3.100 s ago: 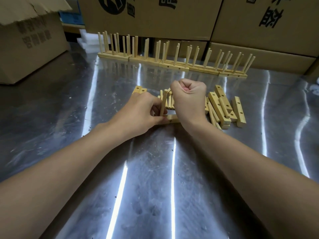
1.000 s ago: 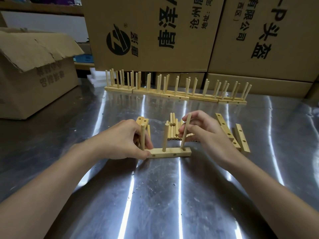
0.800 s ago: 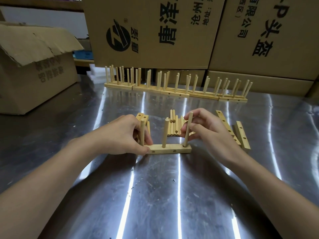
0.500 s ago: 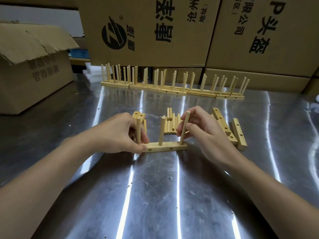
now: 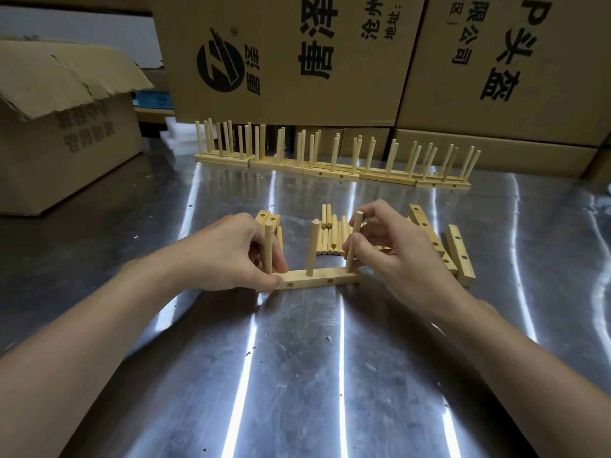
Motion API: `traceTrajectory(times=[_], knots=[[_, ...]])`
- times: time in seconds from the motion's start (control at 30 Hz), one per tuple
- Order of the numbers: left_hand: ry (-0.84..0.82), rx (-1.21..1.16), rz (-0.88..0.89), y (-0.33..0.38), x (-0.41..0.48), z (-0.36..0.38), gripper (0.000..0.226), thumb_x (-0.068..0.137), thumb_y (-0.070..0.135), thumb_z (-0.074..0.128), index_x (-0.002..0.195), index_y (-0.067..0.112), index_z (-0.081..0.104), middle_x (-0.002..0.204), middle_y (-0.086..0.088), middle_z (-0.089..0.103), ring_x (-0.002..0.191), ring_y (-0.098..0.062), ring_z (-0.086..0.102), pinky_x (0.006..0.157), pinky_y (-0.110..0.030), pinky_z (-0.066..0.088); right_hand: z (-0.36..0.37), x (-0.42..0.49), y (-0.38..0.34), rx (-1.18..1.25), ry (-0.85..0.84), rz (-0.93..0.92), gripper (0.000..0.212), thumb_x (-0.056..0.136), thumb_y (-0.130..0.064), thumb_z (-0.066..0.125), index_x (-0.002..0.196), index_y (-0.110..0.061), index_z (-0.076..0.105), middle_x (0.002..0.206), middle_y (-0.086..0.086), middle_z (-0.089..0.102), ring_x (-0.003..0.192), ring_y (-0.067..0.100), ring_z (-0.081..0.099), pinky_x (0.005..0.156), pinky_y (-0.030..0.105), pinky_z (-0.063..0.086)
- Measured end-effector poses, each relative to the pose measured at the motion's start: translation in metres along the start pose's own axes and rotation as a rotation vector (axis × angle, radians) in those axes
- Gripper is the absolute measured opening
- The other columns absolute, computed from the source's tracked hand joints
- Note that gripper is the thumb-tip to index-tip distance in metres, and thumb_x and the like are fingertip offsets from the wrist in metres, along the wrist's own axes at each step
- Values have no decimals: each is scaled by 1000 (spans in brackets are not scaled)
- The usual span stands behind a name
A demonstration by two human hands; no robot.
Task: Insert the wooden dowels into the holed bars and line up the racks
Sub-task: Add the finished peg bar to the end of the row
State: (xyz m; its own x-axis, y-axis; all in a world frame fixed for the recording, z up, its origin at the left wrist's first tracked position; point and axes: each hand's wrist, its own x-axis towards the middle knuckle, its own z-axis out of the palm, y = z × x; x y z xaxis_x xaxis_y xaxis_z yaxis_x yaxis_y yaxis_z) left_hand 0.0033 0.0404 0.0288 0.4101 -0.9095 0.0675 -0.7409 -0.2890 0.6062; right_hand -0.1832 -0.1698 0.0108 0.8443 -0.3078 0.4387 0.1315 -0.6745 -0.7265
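Head view. A holed bar lies flat at the middle of the steel counter, with three pegs standing in it. The left hand pinches the left dowel in curled fingers, and its thumb covers the bar's left end. The middle dowel stands free. The right hand grasps the right dowel between thumb and fingers.

Just behind the bar lie the loose dowels, their right part hidden by the right hand. The same hand hides the near ends of the spare bars. Two more bar ends show past the left knuckles.

Finished racks stand in a row along the counter's far edge, in front of printed cartons whose lettering is cut off at the top. An open carton sits at the far left corner, its print blurred. White foam blocks are partly hidden behind the racks. Both forearms run out of frame below.
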Motion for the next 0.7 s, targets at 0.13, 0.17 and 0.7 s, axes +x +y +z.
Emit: traceTrajectory(times=[0.13, 0.17, 0.7], knots=[[1, 1, -8, -1, 0, 0, 10, 81, 30, 91, 79, 36, 84, 89, 16, 73, 81, -19, 68, 68, -33, 53, -5, 3, 1, -62, -33, -5, 11, 103, -21, 67, 109, -28, 62, 94, -8, 79, 92, 15, 77, 84, 41, 65], [2, 2, -9, -1, 1, 0, 9, 80, 30, 91, 79, 36, 84, 89, 16, 73, 80, -19, 68, 68, -33, 53, -7, 4, 1, -74, -36, -3, 10, 102, -22, 69, 108, -27, 62, 93, -6, 80, 89, 16, 78, 85, 45, 64], [-14, 13, -18, 3, 1, 0, 9, 81, 32, 90, 79, 36, 82, 78, 10, 75, 80, -13, 68, 61, -24, 51, 30, 35, -37, 553, 133, 388, 57, 108, -51, 48, 58, -24, 38, 57, -3, 31, 53, 14, 28, 55, 28, 30]])
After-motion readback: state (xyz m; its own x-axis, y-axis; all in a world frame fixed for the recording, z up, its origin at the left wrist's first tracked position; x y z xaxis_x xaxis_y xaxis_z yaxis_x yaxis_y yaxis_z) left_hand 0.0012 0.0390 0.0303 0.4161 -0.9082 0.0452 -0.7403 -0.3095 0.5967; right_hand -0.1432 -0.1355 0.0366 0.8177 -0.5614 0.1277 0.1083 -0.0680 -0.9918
